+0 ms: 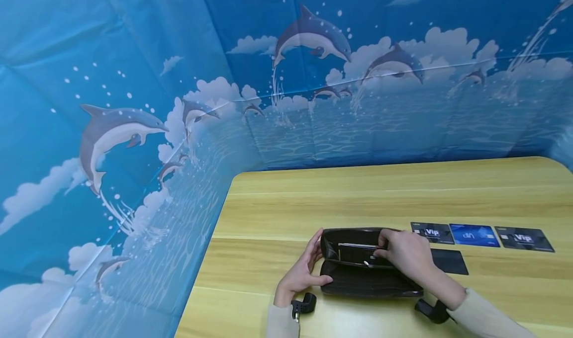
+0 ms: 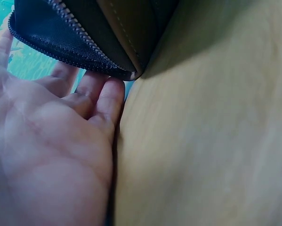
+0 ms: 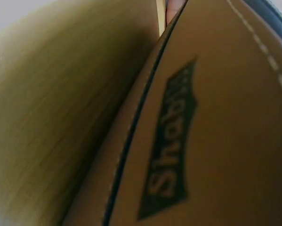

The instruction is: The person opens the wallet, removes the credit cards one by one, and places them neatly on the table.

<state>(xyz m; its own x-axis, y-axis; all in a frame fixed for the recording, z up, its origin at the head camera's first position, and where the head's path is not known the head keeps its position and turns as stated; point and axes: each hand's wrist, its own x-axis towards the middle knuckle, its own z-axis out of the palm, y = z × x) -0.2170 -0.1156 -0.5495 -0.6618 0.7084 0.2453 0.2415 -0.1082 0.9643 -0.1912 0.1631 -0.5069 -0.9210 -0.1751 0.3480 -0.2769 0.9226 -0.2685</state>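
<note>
A long black zip-around wallet [image 1: 371, 283] lies spread wide on the table, its inner pockets facing up. My left hand [image 1: 303, 273] holds its left end, thumb on the front flap and fingers behind the back side. In the left wrist view, the fingers of that hand touch the toothed zip edge [image 2: 79, 35]. My right hand [image 1: 407, 256] reaches into the wallet from the right. Its thumb and index finger pinch a dark card [image 1: 356, 253] at the inner pocket. In the right wrist view, the brown wallet panel [image 3: 230, 127] with a dark printed label hides the fingertips.
Right of the wallet, a black VIP card [image 1: 440, 233], a blue card [image 1: 474, 235] and another black VIP card [image 1: 525, 239] lie in a row. A plain dark flat piece [image 1: 449, 262] lies below them, partly behind my right hand. A dolphin-printed sheet [image 1: 277, 134] borders the wooden table [image 1: 250, 204].
</note>
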